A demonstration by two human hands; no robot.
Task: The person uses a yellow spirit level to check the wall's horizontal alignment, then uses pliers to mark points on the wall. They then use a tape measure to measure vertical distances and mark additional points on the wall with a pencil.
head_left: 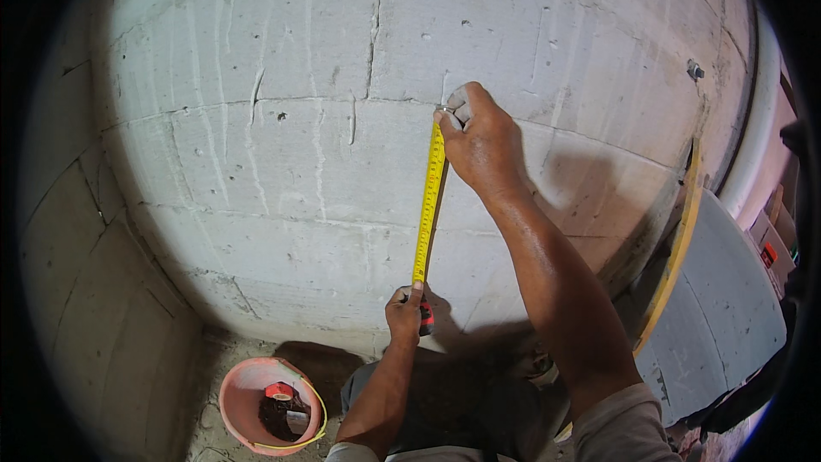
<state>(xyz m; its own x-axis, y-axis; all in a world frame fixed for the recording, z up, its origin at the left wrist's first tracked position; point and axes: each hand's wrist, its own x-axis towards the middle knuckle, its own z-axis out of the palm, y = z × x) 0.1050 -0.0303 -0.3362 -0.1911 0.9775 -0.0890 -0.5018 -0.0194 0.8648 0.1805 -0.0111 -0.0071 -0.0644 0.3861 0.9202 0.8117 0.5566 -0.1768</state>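
A yellow tape measure [425, 210] is stretched up along a pale grey block wall [282, 162]. My right hand [477, 133] pinches the tape's upper end against the wall, near a horizontal joint between blocks. Lower down, my left hand [404, 312] is wrapped round the red and black case [426, 318], its thumb lying on the blade where it comes out. The blade runs nearly straight, leaning slightly to the right at the top. My left palm hides part of the case.
On the floor at lower left stands a pink bucket [233, 411] with a yellow handle, holding dark material and a red object. A grey panel [714, 299] and a yellow straight strip [682, 248] lean at the right. A bolt [695, 70] sticks out of the wall at upper right.
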